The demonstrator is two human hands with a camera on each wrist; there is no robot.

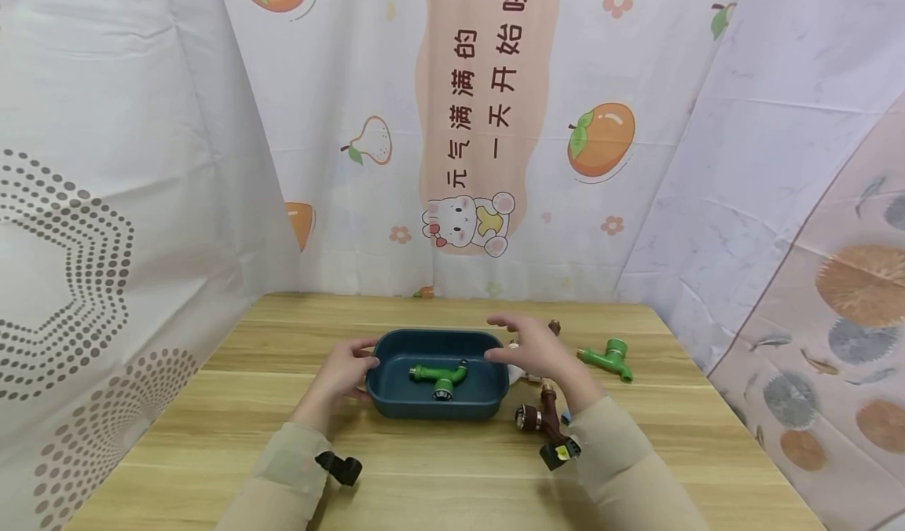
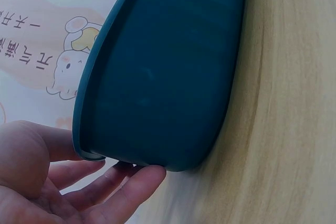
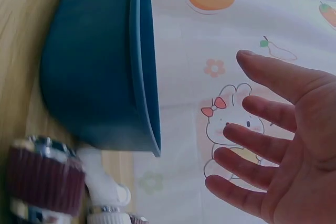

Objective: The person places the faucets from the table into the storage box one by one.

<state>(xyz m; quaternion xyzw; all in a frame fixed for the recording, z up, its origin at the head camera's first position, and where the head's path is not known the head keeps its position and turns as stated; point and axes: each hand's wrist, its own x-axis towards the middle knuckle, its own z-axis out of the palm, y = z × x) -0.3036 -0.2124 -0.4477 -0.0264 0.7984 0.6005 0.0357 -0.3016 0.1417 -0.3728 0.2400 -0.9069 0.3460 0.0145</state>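
Note:
A dark teal plastic basin (image 1: 438, 409) stands on the table with a green tap (image 1: 441, 377) lying inside it. My left hand (image 1: 346, 370) holds the basin's left end. In the left wrist view, the thumb is at the rim and the fingers (image 2: 136, 187) lie against the outer wall. Over the basin's right end, my right hand (image 1: 533, 350) is raised with fingers spread, holding nothing. The right wrist view shows this hand (image 3: 294, 145) apart from the basin (image 3: 94, 61).
Right of the basin lie a brown tap (image 1: 550, 417), a white tap (image 1: 516, 374) partly hidden by the right hand, and another green tap (image 1: 610, 358). A further brown end (image 1: 555, 327) shows behind the right hand. Printed curtains (image 1: 382, 225) close off the table's back and sides.

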